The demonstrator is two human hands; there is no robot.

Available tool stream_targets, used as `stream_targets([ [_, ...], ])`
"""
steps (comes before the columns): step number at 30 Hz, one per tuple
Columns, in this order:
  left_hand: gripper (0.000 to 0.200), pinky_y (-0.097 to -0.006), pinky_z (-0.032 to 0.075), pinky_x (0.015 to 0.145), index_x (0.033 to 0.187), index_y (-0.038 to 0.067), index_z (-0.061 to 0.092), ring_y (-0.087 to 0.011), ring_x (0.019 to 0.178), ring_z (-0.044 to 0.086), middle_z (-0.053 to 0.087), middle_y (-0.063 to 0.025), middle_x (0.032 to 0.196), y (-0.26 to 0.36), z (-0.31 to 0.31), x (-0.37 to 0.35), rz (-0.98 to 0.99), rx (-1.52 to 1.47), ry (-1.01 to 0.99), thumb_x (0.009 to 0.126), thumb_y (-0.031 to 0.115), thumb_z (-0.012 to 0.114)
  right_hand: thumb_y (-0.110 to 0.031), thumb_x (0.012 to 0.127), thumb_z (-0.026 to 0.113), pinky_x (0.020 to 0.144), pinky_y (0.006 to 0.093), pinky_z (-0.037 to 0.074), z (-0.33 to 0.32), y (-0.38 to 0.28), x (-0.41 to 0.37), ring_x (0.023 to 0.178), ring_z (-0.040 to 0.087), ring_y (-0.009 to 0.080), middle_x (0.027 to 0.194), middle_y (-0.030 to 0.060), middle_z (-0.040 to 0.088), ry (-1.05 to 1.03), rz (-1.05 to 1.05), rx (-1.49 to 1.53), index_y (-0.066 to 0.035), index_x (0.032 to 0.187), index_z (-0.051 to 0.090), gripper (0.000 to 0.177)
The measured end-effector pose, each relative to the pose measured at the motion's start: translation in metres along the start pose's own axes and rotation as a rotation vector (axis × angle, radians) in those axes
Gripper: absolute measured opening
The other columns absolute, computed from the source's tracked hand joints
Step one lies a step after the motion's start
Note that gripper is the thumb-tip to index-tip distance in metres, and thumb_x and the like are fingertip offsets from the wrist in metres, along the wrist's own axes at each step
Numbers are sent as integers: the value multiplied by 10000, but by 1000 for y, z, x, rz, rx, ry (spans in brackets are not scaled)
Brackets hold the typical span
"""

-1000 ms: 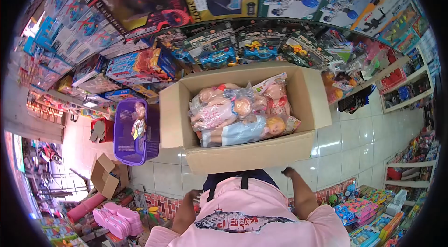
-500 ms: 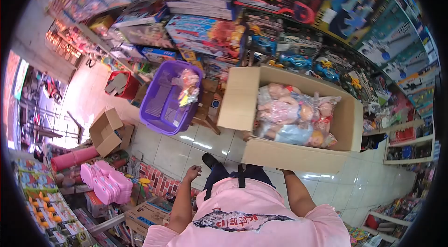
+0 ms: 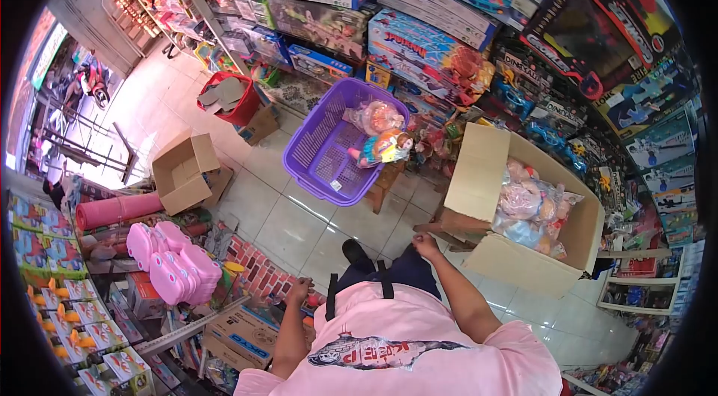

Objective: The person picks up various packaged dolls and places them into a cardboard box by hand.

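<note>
My left hand (image 3: 300, 290) hangs beside my left leg with loosely curled fingers, and nothing shows in it. In front of my right thigh is my right hand (image 3: 425, 245), also curled and without anything visible in it. Ahead of me a purple plastic basket (image 3: 307, 143) stands on a wooden stool (image 3: 384, 185). Inside its right side lie two bagged dolls (image 3: 380, 118). To the right of my right hand is an open cardboard box (image 3: 532, 265), which holds several dolls in clear plastic (image 3: 529, 205). Neither hand touches the basket or the box.
Boxed toys (image 3: 419, 52) fill the shelves ahead. A red bin (image 3: 243, 106) and a smaller open carton (image 3: 184, 174) stand on the tiled floor (image 3: 286, 235) at left. Pink plastic cases (image 3: 179, 276) and a pink roll (image 3: 120, 210) lie nearer on the left.
My view has turned left, so the basket and box appear further right. My right hand has come away from the box's near flap to the front of my thigh.
</note>
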State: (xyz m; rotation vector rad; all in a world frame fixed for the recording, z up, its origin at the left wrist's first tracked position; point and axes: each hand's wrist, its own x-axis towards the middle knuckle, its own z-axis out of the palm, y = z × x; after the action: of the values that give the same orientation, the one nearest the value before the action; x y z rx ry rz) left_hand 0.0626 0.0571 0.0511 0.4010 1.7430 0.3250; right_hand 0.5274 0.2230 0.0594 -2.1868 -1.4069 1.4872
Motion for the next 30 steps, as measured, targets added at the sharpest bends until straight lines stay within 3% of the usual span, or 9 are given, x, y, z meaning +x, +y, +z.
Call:
stream_targets([
  [2, 346, -330, 499, 599, 1118, 18, 607, -202, 742, 661, 686, -104, 978, 19, -10, -7, 104, -70, 57, 963, 325, 564, -247, 832, 630, 832, 376, 524, 9, -22, 13, 933, 684, 282, 977, 146, 705, 14, -74, 45, -63, 1072, 655, 304],
  [4, 328, -319, 505, 600, 1087, 5, 615, -180, 744, 649, 678, -95, 937, 43, -16, 2, 368, -167, 162, 966, 309, 583, -163, 897, 628, 655, 305, 520, 11, -47, 29, 778, 629, 130, 884, 68, 658, 18, -262, 332, -34, 1166, 581, 303],
  [8, 271, -293, 500, 717, 1067, 0, 615, -165, 850, 622, 659, -83, 962, 163, -14, -21, 711, -276, 430, 955, 247, 606, -113, 890, 635, 704, 303, 501, -36, -174, -10, 817, 606, 166, 977, 83, 610, 113, -309, 288, 26, 1270, 489, 430],
  [13, 194, -360, 415, 913, 1045, 17, 608, -262, 1000, 562, 602, -119, 1009, 315, 17, -68, 1075, -56, 709, 894, 137, 622, -183, 818, 723, 797, 353, 475, -54, -237, 10, 958, 568, 258, 1121, 152, 520, 375, -532, 260, 14, 1309, 437, 601],
  [14, 210, -363, 411, 928, 1057, 14, 602, -266, 1022, 555, 596, -125, 1037, 337, 26, -71, 1111, -24, 651, 881, 125, 628, -213, 782, 758, 869, 400, 461, -56, -247, 12, 1033, 550, 325, 1204, 208, 481, 466, -573, 203, 7, 1314, 428, 664],
  [20, 386, -411, 400, 988, 1178, -7, 567, -326, 1120, 536, 570, -159, 1130, 421, 81, -54, 1296, 134, 184, 834, 133, 670, -231, 770, 773, 1016, 443, 367, -62, -291, 21, 1203, 428, 385, 1246, 228, 416, 488, -707, 148, 42, 1294, 415, 690],
  [24, 506, -413, 417, 974, 1222, -15, 546, -348, 1137, 537, 567, -178, 1139, 435, 92, -35, 1253, 272, 160, 798, 194, 729, -173, 778, 725, 1058, 471, 333, -68, -316, 20, 1284, 395, 401, 1391, 229, 421, 374, -896, 21, 6, 1362, 427, 679],
  [26, 673, -361, 424, 990, 1304, -14, 483, -304, 1191, 541, 546, -198, 1266, 441, 84, -28, 979, 257, 93, 749, 221, 781, -137, 793, 684, 1065, 472, 324, -63, -318, 26, 1312, 393, 382, 1420, 210, 441, 342, -889, 61, -35, 1404, 417, 674],
  [30, 499, -372, 451, 934, 1215, -8, 557, -313, 1095, 581, 574, -152, 1136, 452, 71, -12, 1133, 196, 151, 787, 157, 753, -118, 807, 657, 1059, 459, 329, -61, -331, 34, 1303, 421, 369, 1371, 199, 490, 229, -876, -48, -77, 1410, 426, 647],
])
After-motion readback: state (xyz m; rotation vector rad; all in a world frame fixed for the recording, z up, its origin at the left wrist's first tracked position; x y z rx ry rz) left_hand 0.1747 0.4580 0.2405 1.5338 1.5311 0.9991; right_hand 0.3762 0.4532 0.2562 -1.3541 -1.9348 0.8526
